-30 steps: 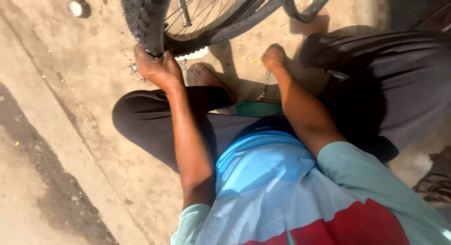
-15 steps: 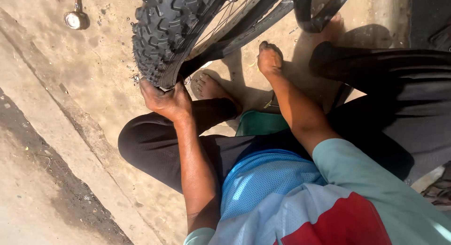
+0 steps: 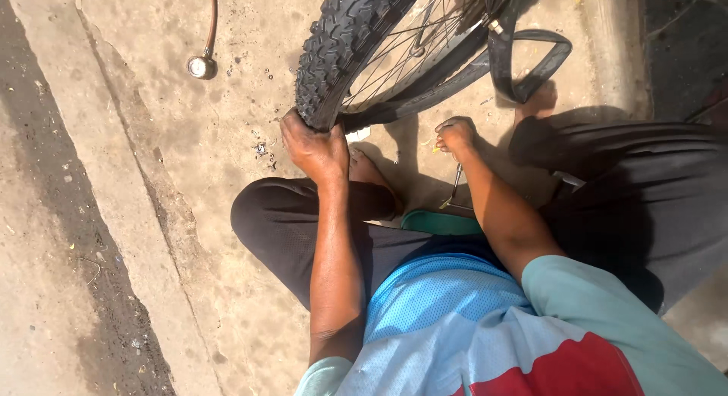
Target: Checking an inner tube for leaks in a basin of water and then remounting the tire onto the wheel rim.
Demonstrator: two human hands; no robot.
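Black knobby tyre (image 3: 345, 39) stands on its wheel against the concrete floor (image 3: 152, 176), inner tube (image 3: 531, 62) already hanging out, so refitting seems left. Left hand (image 3: 315, 146) reaches forward, fingers clamped on the tyre's lower edge; right hand (image 3: 455, 134) is fisted around a thin metal tool (image 3: 455, 185).

around the work, on the ground

i see a concrete floor (image 3: 152, 214), sunlit, with a darker gritty strip (image 3: 68, 252) running down its left side. a round pressure gauge (image 3: 202, 67) lies near the top left on a brownish hose (image 3: 212, 17). small dark bits (image 3: 262, 148) are scattered on the concrete. a green sandal (image 3: 444, 223) sits beside a bare foot (image 3: 371, 172).
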